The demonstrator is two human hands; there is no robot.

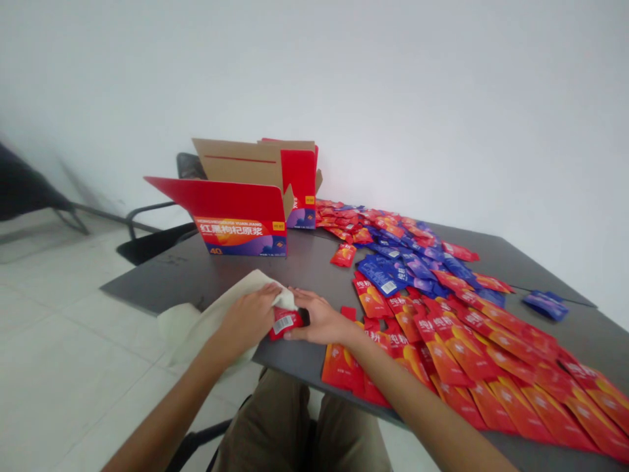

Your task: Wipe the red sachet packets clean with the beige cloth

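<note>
"Red pouch (282, 323): location?"
"At the near edge of the table (309, 262)."
"Left hand (251, 316)?"
"Curled nearly closed, pinching pale cloth (243, 288) against the pouch."
"Right hand (319, 319)?"
"Half-curled, thumb and fingers gripping the pouch's other end, apparently to steady it."
"Other pouches (449, 342)?"
"Overlapped at right, perhaps to save table space."

A small red pouch (279, 327), white barcode patch showing, sits at seven o'clock from mid-view; a creased cream cloth (238, 293) touches its twelve-o'clock edge, trailing toward nine
</note>
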